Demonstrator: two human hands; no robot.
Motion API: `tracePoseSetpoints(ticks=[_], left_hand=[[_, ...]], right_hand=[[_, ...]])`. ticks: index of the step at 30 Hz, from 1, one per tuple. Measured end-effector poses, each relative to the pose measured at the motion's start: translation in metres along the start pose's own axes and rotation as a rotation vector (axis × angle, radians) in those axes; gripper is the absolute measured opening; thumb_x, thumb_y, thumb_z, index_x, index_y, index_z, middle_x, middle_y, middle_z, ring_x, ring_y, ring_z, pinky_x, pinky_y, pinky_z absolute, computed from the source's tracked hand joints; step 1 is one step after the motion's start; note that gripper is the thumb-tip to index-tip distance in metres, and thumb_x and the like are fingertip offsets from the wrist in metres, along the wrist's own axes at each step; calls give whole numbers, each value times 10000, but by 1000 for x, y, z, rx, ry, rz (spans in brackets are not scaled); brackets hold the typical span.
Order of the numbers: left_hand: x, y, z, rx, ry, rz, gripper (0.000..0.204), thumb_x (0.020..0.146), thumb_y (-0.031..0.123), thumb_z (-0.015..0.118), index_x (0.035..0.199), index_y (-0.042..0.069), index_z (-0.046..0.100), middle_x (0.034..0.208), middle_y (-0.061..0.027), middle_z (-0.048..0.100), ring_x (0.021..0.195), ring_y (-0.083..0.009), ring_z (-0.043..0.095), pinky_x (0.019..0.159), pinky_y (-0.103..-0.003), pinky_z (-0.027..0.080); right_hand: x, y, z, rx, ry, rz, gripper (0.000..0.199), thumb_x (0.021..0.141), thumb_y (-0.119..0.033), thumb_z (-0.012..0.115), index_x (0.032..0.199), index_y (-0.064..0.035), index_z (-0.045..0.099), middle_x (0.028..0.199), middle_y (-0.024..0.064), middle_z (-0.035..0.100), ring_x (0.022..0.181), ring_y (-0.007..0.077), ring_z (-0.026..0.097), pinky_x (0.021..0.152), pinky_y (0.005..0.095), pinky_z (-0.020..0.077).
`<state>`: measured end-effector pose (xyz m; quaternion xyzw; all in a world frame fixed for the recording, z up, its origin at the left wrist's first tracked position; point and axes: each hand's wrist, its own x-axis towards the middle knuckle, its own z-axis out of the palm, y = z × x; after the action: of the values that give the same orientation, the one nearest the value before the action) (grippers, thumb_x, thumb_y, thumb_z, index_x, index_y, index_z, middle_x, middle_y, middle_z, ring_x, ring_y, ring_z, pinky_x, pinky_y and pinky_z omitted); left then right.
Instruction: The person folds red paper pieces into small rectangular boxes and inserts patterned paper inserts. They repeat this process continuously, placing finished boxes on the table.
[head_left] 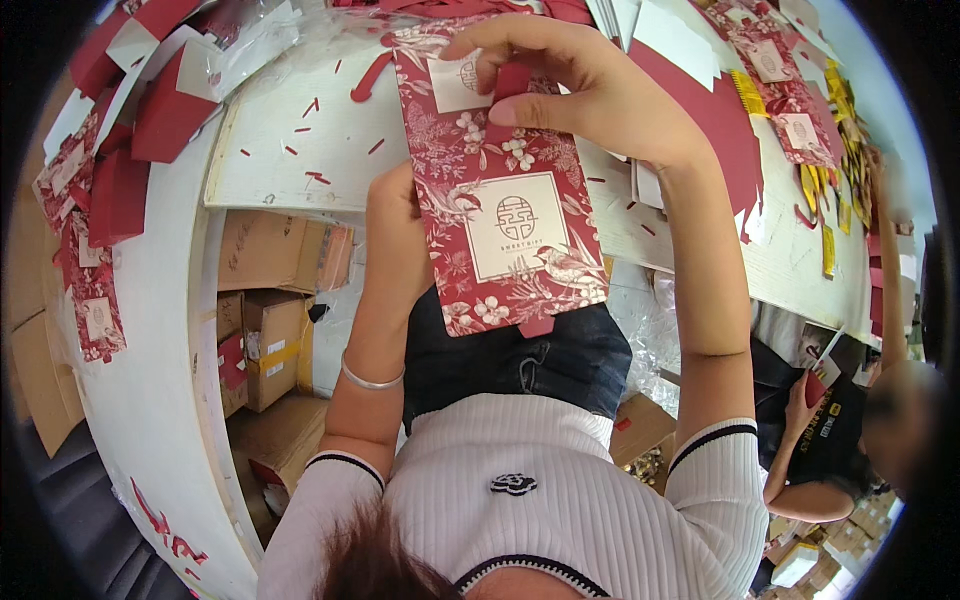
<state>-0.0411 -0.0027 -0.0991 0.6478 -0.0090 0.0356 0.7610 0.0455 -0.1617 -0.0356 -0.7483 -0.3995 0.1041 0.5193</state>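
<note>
I hold a flat red paper box sleeve with white flower and bird print and a pale square label, upright in front of me above my lap. My left hand grips its left edge from behind, mostly hidden by the card. My right hand pinches the top of the sleeve, thumb pressed on a small red tab by a white label. A red tab also sticks out at the sleeve's bottom edge.
A white worktable strewn with red paper scraps lies ahead. Piles of red printed sleeves lie left and at the right. Cardboard boxes stand below the table. Another person sits at right.
</note>
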Motion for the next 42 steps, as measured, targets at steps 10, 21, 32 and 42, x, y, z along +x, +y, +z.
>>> tracePoseSetpoints(ticks=[10,21,32,42], left_hand=[[10,72,-67,951,-532,936,296,770,62,592,1039,-14,493,1160,-254,463,1046,-331,502,845,-397,448],[-14,89,5,28,-129,84,295,897,170,439,1051,-67,523,984,-130,580,882,-170,571,753,-281,453],[11,55,51,60,-331,109,527,908,397,347,1230,-17,400,1181,-190,490,1055,-261,514,883,-367,407],[38,9,127,951,-360,596,721,745,428,610,1225,-63,389,1273,-274,352,1217,-358,317,987,-494,248]], right_hand=[[-5,-53,16,225,84,-292,219,766,39,545,979,-11,564,833,44,576,761,109,540,638,240,429],[-90,-37,-4,610,205,3,832,733,-331,678,1345,-40,196,1202,151,411,1110,217,427,932,366,351],[-188,-27,-174,519,1004,127,482,864,-397,458,1151,-11,468,1112,132,535,1049,201,504,871,365,417],[-98,69,-111,-1349,609,453,409,813,-392,507,686,-22,627,737,160,603,750,292,574,653,391,447]])
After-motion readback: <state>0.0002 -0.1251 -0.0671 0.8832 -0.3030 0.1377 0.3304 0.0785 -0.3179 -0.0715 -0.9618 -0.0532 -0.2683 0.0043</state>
